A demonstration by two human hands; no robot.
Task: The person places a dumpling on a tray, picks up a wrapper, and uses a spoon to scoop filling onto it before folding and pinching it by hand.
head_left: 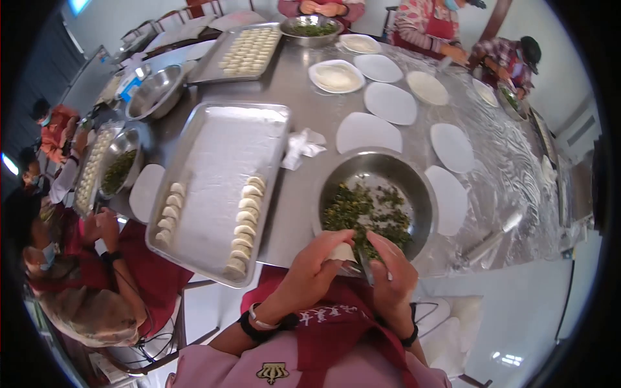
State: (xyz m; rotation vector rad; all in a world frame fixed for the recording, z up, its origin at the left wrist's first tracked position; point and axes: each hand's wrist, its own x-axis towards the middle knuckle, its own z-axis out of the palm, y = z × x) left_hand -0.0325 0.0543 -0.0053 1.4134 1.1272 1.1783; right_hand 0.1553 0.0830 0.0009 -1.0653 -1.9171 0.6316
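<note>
My left hand point(312, 266) is curled around a pale round dumpling wrapper point(342, 252) at the near rim of the steel bowl point(424, 187). Close beside it, my right hand point(392, 270) grips a thin metal utensil point(366, 266); its tip is near the wrapper, and fingers hide its exact kind. Chopped green filling point(362, 210) with yellow bits covers part of the bowl's bottom. Left of the bowl, a metal tray point(217, 152) carries a row of folded dumplings point(245, 229) along its right side and a shorter row point(171, 210) along its left.
White plates point(369, 132) surround the bowl's far side. A crumpled tissue point(303, 147) lies beside the tray. Another dumpling tray point(249, 52) and an almost bare steel bowl point(155, 94) stand farther back. Plastic film point(498, 168) covers the right side. A seated person point(97, 284) works at left.
</note>
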